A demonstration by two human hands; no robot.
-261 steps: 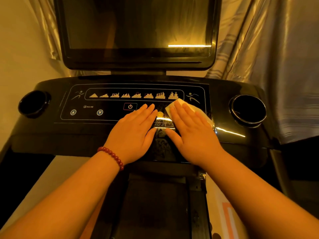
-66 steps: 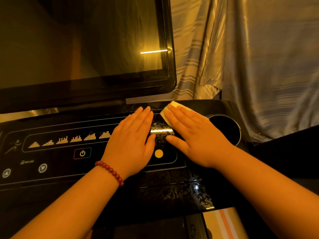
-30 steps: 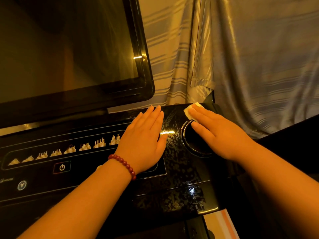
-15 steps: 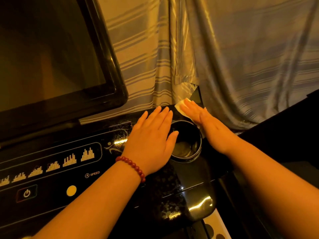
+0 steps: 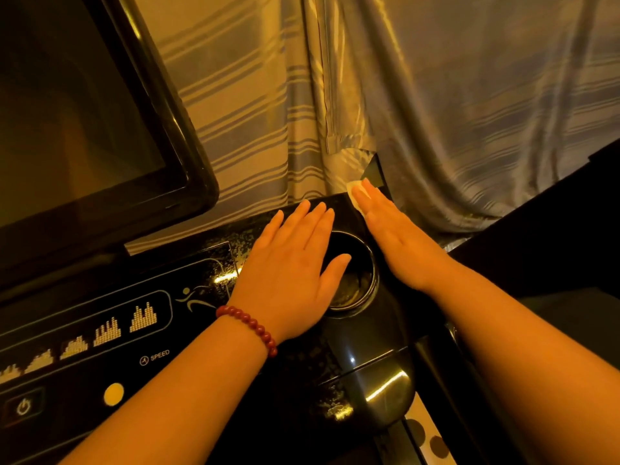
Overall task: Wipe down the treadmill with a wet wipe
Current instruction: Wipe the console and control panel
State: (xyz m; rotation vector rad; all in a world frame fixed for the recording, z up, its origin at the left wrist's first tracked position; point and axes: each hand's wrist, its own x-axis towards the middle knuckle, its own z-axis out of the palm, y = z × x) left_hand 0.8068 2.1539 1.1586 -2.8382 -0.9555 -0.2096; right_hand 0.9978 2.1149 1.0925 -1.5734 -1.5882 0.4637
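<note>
Right hand (image 5: 397, 238) lies flat, fingers straight, on the far right corner of a glossy black treadmill console (image 5: 369, 337), beside a round cup holder (image 5: 357, 283). Left hand (image 5: 293, 275) rests flat and relaxed across the holder's left rim. Striped curtains (image 5: 436, 95) hang behind. The white wet wipe (image 5: 354, 192) sits pressed under the right fingertips, its edge peeking out.

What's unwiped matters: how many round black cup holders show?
1: the round black cup holder, between the left hand and right hand; the glossy black console's left end is off-frame, possibly hiding more.
</note>
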